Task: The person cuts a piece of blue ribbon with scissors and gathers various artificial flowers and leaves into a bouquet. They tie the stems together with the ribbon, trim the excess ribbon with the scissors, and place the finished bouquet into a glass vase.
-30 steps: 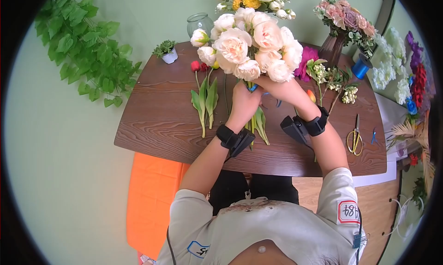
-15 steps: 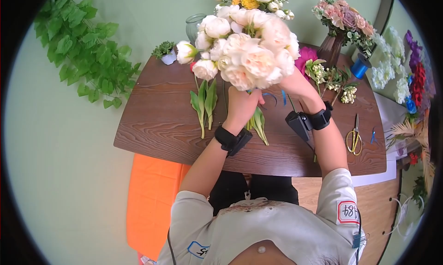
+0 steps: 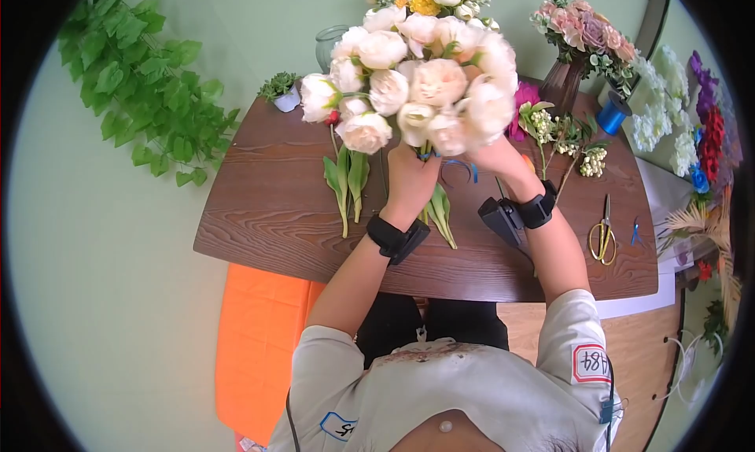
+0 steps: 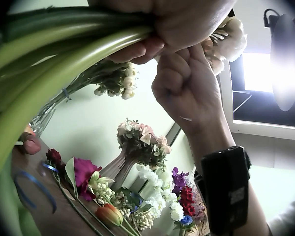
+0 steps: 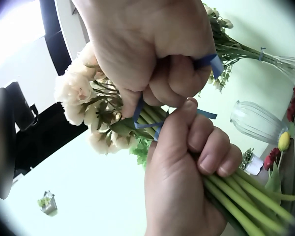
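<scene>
A bouquet of cream peonies (image 3: 436,82) is held up above the table. My left hand (image 5: 174,157) curls round its green stems (image 5: 241,201), which run out below the fist. Close above it, nearer the blooms, my right hand (image 5: 152,54) is curled with a blue ribbon (image 5: 214,64) coming out between its fingers. The ribbon also wraps round the stems beside the right fingertips. In the head view, the blooms overlap the upper part of both the left hand (image 3: 410,183) and the right hand (image 3: 503,162).
Red tulips with broad leaves (image 3: 346,177) lie on the wooden table (image 3: 275,192). At the right are scissors (image 3: 604,236), a blue ribbon spool (image 3: 612,115) and white berry sprigs (image 3: 591,161). Behind stand a glass vase (image 3: 329,47), a potted plant (image 3: 283,92) and a vase of pink flowers (image 3: 562,82).
The bouquet tilted toward me, then back somewhat, and its blooms now sit further left. The right hand moved outward to the right, then a little back in. The left hand shifted slightly left.
</scene>
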The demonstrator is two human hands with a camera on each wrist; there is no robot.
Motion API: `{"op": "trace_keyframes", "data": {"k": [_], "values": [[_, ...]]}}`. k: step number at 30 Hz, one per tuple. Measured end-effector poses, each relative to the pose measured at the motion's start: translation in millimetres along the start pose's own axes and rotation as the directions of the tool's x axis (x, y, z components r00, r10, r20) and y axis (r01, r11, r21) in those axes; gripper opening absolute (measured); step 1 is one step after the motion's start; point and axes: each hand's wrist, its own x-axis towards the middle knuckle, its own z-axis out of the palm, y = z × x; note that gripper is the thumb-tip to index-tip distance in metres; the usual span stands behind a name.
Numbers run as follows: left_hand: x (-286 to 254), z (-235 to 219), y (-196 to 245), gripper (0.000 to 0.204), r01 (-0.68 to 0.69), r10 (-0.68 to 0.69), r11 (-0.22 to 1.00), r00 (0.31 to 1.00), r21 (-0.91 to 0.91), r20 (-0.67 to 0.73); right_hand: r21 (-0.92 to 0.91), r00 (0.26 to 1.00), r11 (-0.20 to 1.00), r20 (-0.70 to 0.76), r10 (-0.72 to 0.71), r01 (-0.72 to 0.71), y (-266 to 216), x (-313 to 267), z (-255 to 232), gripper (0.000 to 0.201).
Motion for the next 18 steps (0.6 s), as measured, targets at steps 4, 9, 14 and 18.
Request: {"op": "trace_keyframes", "data": {"k": [4, 9, 14, 18], "values": [[-3.0, -4.3, -0.1, 0.018, 0.021, -0.029, 0.996, 0.995, 0.085, 0.094, -0.092, 0.978, 0.982, 0.112, 0.176, -0.166, -8.3, 0.4, -10.6, 0.036], [-2.0, -4.6, -17.7, 0.022, -0.103, 0.111, 0.991, 0.989, -0.081, 0.096, 0.072, 0.983, 0.997, 0.182, -0.031, 0.018, -12.7, 5.4, -18.0, 0.041], [-2.0, -6.0, -31.0, 0.03, -0.58, 0.607, 0.636, 0.783, 0.509, 0.133, 0.021, 0.982, 1.0, 0.189, -0.004, 0.001, 34.8, 12.9, -20.5, 0.038], [-4.8, -4.6, -59.0, 0.043, -0.468, 0.415, 0.853, 0.877, 0.233, 0.24, 0.207, 0.969, 0.978, 0.24, -0.065, 0.015, 25.2, 11.6, -26.9, 0.036]]}}
